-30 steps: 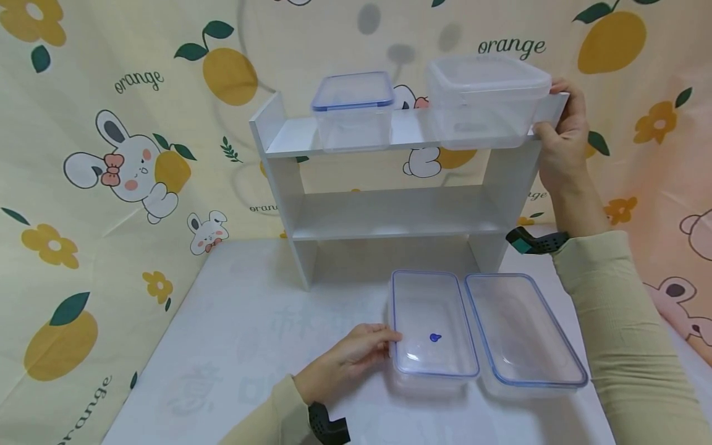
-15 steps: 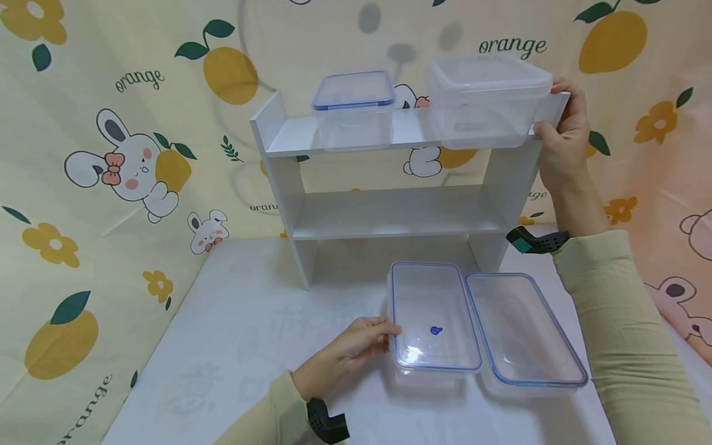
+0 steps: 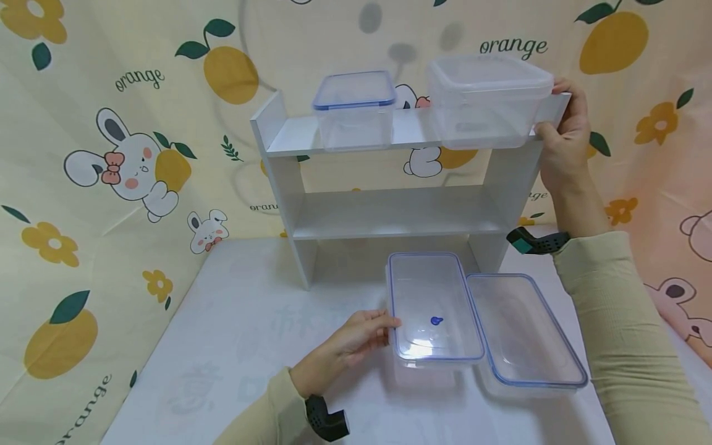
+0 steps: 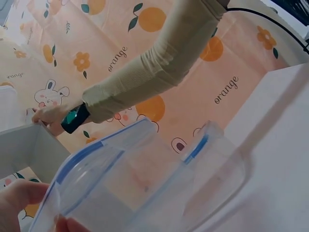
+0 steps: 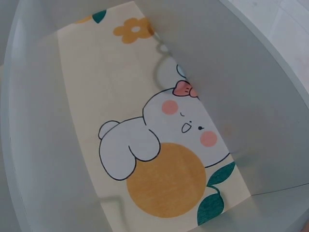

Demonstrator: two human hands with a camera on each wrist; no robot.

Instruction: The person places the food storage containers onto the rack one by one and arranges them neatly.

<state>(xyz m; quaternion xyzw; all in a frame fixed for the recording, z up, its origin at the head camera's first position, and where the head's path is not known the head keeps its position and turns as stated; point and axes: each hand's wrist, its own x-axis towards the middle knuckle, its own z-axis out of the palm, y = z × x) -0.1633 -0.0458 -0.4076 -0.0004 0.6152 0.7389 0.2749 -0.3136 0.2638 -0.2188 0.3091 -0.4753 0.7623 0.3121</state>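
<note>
My left hand [image 3: 353, 343] pinches the left edge of a clear plastic food container [image 3: 434, 287] with a blue-edged lid and a small blue knob. Its far end tips upward over the white table, with a shadow beneath its near end. In the left wrist view, thumb and fingers [image 4: 21, 195] hold the rim. At the top right, my right hand [image 3: 564, 139] grips the side panel of a white shelf unit [image 3: 389, 213], thumb in front and fingers behind. A large clear container [image 3: 486, 102] stands right beside those fingers. The right wrist view shows the shelf compartment and no hand.
A second blue-rimmed clear container [image 3: 525, 334] sits on the table [image 3: 222, 346] just right of the held one. A smaller blue-lidded container [image 3: 355, 111] stands on the top shelf. Behind hangs a printed cloth [image 3: 183, 80] with oranges and rabbits.
The left hand has moved the container slightly away from me, upward in the head view, toward the shelf unit. The right hand and the other containers have stayed in place.
</note>
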